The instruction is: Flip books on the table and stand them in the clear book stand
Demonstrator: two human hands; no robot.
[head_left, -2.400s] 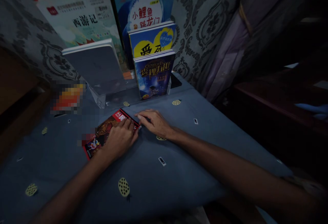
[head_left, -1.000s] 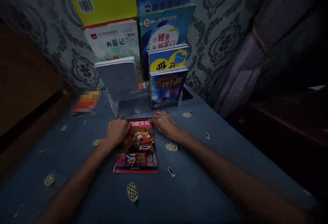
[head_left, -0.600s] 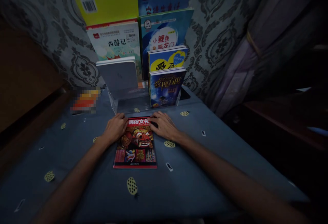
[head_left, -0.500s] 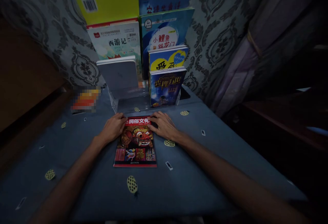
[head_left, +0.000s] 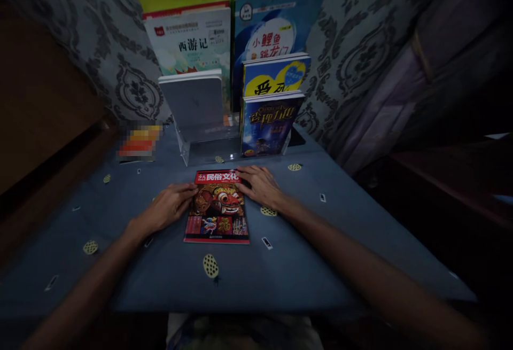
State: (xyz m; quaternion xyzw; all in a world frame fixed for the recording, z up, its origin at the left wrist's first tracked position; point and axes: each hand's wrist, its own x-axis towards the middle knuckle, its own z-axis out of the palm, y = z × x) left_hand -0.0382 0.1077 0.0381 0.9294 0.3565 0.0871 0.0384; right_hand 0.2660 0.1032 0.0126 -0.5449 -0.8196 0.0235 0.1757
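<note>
A book (head_left: 218, 205) with a red title band and a red-faced mask on its cover lies face up on the blue tablecloth. My left hand (head_left: 170, 205) rests beside its left edge, fingers stretched out and close together, their tips touching that edge. At the upper right corner is my right hand (head_left: 258, 185). Its thumb and index finger stand apart, with the tips over the cover's edge. Just beyond the book, a clear stand (head_left: 184, 152) carries upright books, including a dark blue book (head_left: 268, 125) in the front right.
A blurred orange and yellow item (head_left: 140, 141) lies at the table's back left. Behind the stand hangs a patterned curtain (head_left: 140, 91). Brown wooden furniture (head_left: 44, 93) borders the left side. The tablecloth (head_left: 304, 264) bears printed pineapples, and its near edge shows.
My left hand has slid from the book's upper left corner down and outward along its left edge. My right hand stays by the upper right corner. The camera view has shifted.
</note>
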